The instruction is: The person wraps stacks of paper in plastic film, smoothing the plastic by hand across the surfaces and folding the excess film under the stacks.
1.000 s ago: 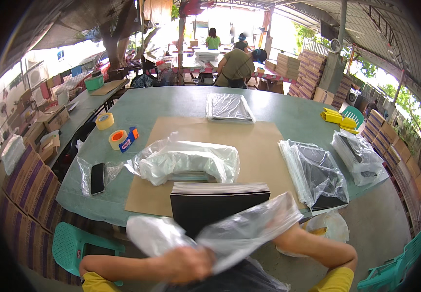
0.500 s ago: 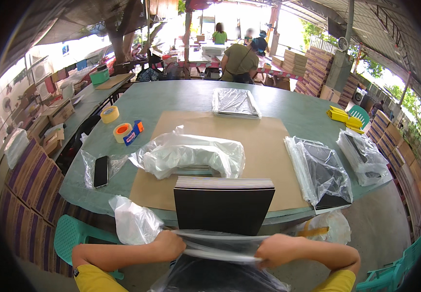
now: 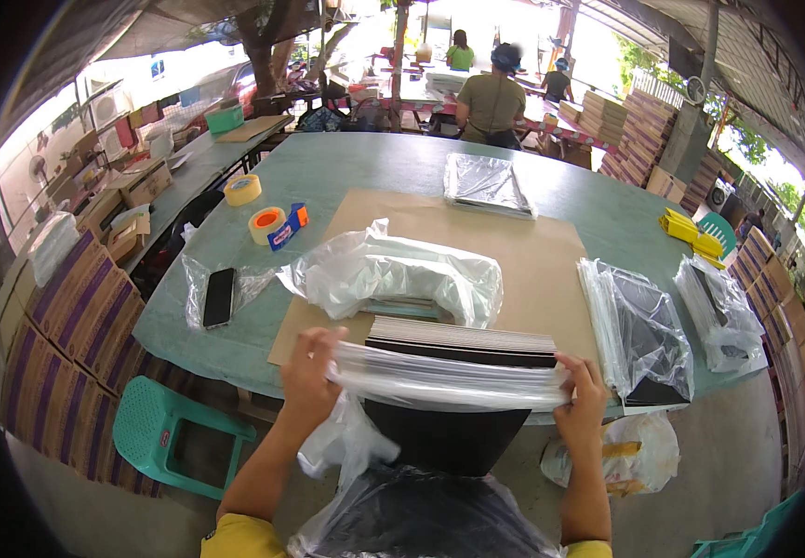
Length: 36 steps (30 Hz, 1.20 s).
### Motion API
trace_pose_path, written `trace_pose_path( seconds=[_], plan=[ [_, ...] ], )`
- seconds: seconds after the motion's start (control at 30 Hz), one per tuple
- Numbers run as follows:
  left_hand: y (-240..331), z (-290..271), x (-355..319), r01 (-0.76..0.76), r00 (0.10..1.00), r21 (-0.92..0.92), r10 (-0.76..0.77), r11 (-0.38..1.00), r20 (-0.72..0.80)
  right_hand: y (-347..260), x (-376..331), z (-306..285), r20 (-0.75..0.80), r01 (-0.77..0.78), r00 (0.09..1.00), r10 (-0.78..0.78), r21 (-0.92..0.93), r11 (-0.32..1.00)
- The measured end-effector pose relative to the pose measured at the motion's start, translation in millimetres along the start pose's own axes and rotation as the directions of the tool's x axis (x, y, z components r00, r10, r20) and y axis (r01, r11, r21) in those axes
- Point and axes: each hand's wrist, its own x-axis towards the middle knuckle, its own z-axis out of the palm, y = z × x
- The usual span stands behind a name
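My left hand (image 3: 312, 363) and my right hand (image 3: 582, 398) each grip one end of a clear plastic bag (image 3: 439, 379), stretched across the near edge of a stack of thin black sheets (image 3: 463, 342). The stack lies at the front of a brown cardboard sheet (image 3: 523, 256) on the green table (image 3: 365, 167), and one black sheet hangs down over the table edge toward my lap. More crumpled clear plastic (image 3: 351, 446) hangs below my left hand.
A puffed clear bag (image 3: 393, 274) lies just behind the stack. Bagged black stacks (image 3: 639, 325) sit to the right, another (image 3: 488, 181) farther back. A phone (image 3: 219, 296) and tape rolls (image 3: 267, 223) lie left. A green stool (image 3: 156, 432) stands below; people work behind.
The bag went from loose in my lap to stretched between both hands, then lifted up to the near edge of the black stack. My view has tilted closer to the table.
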Motion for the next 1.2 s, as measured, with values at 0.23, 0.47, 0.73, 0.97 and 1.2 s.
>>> trace_pose_path(
  seconds=[0.23,0.47,0.73,0.97,1.2],
  plan=[
    [13,-4,-1,-0.137,0.952,0.087,0.107,0.987,0.286,21,-6,1,0.038,0.261,0.965,-0.259,-0.207,0.943],
    [15,-14,-4,-0.052,0.977,-0.21,0.093,0.976,0.19,25,-17,-17,-0.016,0.127,0.992,-0.127,0.203,0.971],
    [-10,-33,-30,0.894,0.447,-0.446,-0.106,0.03,0.888,91,-61,-6,0.76,-0.746,0.626,-0.175,0.649,0.15],
    [-71,51,-177,0.993,-0.047,0.041,-0.061,-0.108,0.997,189,-191,119,0.692,-0.277,0.714,0.108,0.136,0.951],
    [-61,79,-190,0.991,-0.001,0.05,-0.352,0.128,0.936,177,-200,161,0.464,-0.774,0.522,0.716,-0.096,0.626]
  ],
)
